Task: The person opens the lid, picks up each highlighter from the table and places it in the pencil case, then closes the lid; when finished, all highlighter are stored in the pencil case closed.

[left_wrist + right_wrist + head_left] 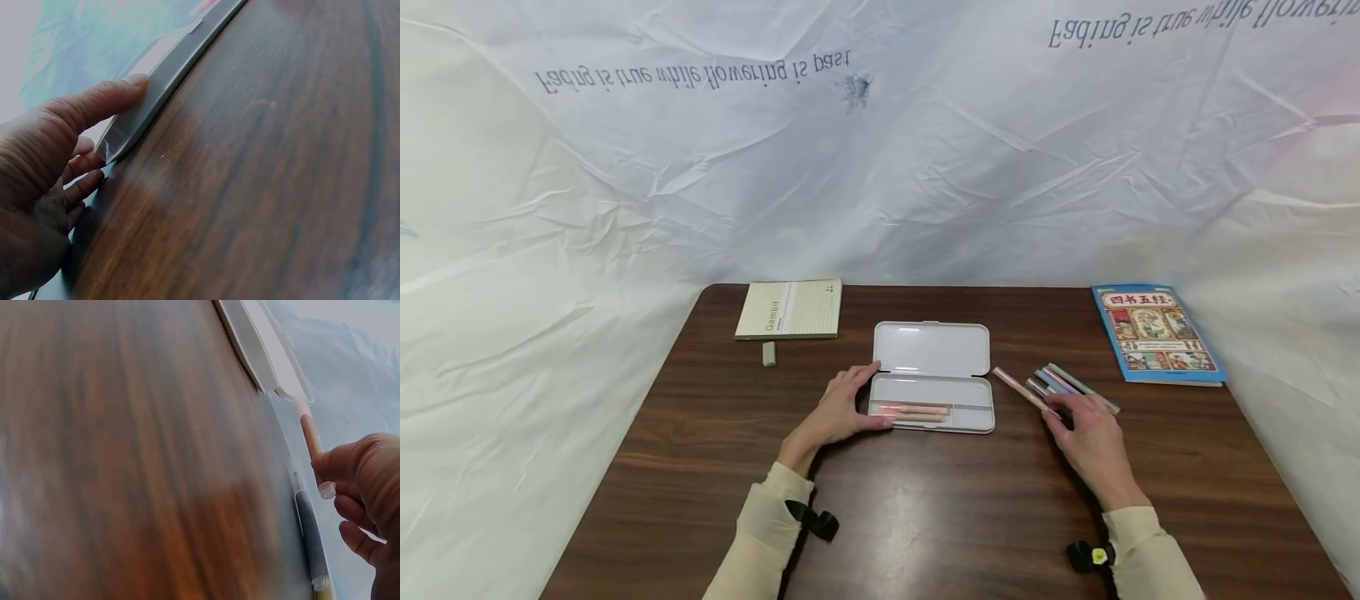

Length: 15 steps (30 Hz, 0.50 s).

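A white pencil case (973, 418) lies open on the table, its lid (932, 348) folded back. Several pink and peach pens (921, 409) lie in its front compartment. My left hand (838, 408) holds the case by its left end, thumb on the front wall (156, 90) and forefinger near the hinge. Right of the case, my right hand (1090, 442) pinches a pink pen (1017, 387) near one end; its other end points at the case. Several more pens (1078, 383) lie under and beyond that hand, partly hidden by it. One has a dark barrel (310, 528).
A cream notebook (790, 310) lies at the back left, with a small eraser (768, 354) in front of it. A blue-edged book (1159, 335) is at the back right. White printed cloth (880, 192) hangs behind the dark wooden table (895, 517).
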Available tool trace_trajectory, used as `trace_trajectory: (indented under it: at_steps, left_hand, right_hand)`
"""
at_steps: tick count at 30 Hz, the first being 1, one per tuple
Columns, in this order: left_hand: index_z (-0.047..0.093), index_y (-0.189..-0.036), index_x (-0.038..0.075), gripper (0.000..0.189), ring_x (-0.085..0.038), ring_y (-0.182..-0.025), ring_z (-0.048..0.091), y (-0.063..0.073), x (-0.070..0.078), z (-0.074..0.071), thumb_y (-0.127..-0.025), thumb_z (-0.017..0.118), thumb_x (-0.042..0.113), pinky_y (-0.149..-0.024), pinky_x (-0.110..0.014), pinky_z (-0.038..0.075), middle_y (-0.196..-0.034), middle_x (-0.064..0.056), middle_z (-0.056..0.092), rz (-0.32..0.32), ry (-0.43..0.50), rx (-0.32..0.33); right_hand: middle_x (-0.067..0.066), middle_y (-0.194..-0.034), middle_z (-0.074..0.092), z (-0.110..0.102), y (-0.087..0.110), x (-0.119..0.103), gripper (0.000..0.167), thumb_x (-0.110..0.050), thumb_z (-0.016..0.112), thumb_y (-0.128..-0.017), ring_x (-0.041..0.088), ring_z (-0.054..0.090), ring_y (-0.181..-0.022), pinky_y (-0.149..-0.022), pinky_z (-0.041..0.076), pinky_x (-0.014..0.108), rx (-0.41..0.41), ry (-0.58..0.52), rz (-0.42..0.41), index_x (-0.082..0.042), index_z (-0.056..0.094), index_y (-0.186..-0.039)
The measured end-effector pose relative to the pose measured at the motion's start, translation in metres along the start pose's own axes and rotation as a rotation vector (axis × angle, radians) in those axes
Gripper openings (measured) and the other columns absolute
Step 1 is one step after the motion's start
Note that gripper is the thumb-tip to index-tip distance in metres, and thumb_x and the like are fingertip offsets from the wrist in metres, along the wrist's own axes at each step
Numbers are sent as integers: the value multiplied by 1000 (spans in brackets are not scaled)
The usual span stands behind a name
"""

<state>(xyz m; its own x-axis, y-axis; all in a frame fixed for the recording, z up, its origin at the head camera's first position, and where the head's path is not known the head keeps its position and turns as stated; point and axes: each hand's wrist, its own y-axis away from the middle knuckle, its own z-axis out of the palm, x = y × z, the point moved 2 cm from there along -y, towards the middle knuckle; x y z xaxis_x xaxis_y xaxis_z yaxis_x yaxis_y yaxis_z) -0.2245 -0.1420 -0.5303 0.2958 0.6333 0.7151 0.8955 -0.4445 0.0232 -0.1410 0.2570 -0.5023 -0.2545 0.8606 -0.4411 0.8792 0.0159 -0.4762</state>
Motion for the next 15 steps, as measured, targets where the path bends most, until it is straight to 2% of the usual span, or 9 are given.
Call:
trace_trajectory:
  at_steps: [4,10,15]
  left_hand:
    - [36,-166,28,105,-32,-142,38,1,1,-1,-80,88,57,-115,-61,34,-159,-4,45,-7,6,2]
    - [36,-166,27,105,-32,-140,39,0,1,0,-80,89,57,-114,-60,35,-158,-4,46,-4,1,7]
    - [36,-166,27,105,-33,-140,39,0,1,0,-80,89,56,-114,-62,34,-158,-5,46,-1,13,8]
  right_hand:
    - [17,-97,76,5,-3,-5,23,3,88,-80,42,64,-99,-78,49,61,13,-17,6,-2,77,-100]
    - [18,-95,75,17,-7,-14,25,5,89,-78,41,67,-96,-82,50,58,18,-62,-33,1,77,-99]
    - [14,-93,76,29,-12,-25,24,5,88,-79,37,66,-91,-78,51,55,8,-100,-67,0,77,-99]
